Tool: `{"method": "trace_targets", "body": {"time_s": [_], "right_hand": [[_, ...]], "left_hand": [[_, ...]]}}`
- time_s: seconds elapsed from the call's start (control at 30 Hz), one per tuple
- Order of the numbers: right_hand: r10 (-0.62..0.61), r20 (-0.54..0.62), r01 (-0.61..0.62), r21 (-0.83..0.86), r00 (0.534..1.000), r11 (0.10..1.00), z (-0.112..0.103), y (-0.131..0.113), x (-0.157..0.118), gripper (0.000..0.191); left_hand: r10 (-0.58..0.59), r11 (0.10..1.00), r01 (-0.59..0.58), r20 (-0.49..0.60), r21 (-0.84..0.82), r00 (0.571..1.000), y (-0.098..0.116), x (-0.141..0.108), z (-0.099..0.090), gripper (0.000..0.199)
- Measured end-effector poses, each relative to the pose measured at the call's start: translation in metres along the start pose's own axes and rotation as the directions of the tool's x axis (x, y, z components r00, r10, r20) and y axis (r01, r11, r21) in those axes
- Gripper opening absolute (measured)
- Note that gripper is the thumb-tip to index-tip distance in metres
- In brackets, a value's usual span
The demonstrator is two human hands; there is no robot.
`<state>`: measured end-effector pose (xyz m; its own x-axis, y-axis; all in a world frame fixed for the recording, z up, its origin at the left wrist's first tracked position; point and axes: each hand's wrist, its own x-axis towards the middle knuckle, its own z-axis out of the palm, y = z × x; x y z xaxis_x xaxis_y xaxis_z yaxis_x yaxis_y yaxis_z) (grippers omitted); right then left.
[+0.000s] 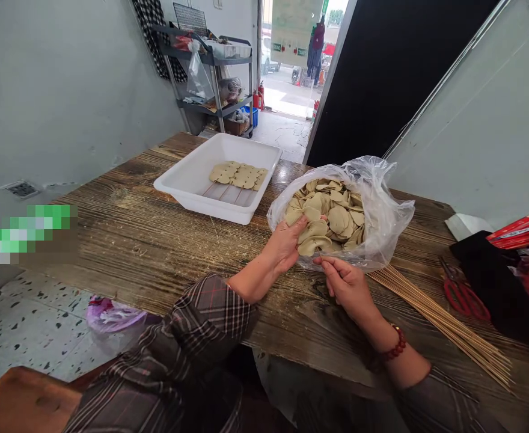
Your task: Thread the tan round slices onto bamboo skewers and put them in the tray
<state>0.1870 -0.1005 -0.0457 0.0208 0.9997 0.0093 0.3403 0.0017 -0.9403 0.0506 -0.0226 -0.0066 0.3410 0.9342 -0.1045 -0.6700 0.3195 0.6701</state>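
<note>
My left hand (287, 240) is closed on a few thin, round beige slices (314, 245) at the near side of a clear plastic bag (388, 207). Heaped inside the bag are many more such slices (339, 219). My right hand (348, 285) pinches a thin bamboo skewer (319, 255) just below the held slices. The skewer's tip seems to meet the lowest slice; most of its length is hidden by my fingers. In a white plastic tray (214, 207), skewered slices (238, 175) lie flat side by side.
A bundle of bamboo skewers (449, 328) lies to the right on the wooden table (156, 234). Red-handled scissors (465, 294) and a black cloth (494, 288) are beyond it. A wheeled shelf cart (214, 60) stands behind the table. A brown stool (25, 400) is at lower left.
</note>
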Motion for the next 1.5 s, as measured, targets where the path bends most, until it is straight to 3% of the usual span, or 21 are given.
{"method": "trace_targets", "body": {"time_s": [0.3,0.53,1.03,1.23,1.3,1.4,1.5], "right_hand": [[-0.064,-0.031,0.064,0.006,0.997,0.998,-0.004,-0.001,0.002,0.043],[-0.093,-0.088,0.096,0.039,0.992,0.995,-0.006,0.002,0.003,0.038],[-0.085,-0.075,0.087,0.013,0.994,0.996,-0.006,0.004,0.002,0.037],[-0.123,-0.132,0.122,-0.016,0.984,0.992,-0.017,0.000,0.002,0.035],[-0.142,-0.204,0.144,-0.008,0.969,0.990,-0.025,-0.003,0.002,0.033],[-0.148,-0.320,0.166,0.027,0.936,0.986,-0.037,-0.008,0.002,0.033],[-0.146,-0.379,0.184,0.065,0.914,0.981,-0.045,-0.012,0.001,0.032]], "left_hand": [[-0.037,0.999,0.037,0.011,0.032,0.999,0.000,0.003,-0.004,0.024],[-0.104,0.988,0.092,0.094,0.127,0.990,-0.004,0.000,-0.009,0.045],[-0.120,0.974,0.102,0.075,0.203,0.990,-0.018,-0.001,-0.012,0.040],[-0.132,0.971,0.106,0.111,0.212,0.985,-0.008,0.000,-0.012,0.040],[-0.097,0.970,0.077,0.075,0.232,0.992,0.001,0.003,-0.014,0.036],[0.057,0.949,-0.054,0.000,0.310,0.998,0.012,0.010,-0.020,0.029],[0.237,0.840,-0.198,-0.013,0.505,0.972,0.015,0.019,-0.029,0.023]]}}
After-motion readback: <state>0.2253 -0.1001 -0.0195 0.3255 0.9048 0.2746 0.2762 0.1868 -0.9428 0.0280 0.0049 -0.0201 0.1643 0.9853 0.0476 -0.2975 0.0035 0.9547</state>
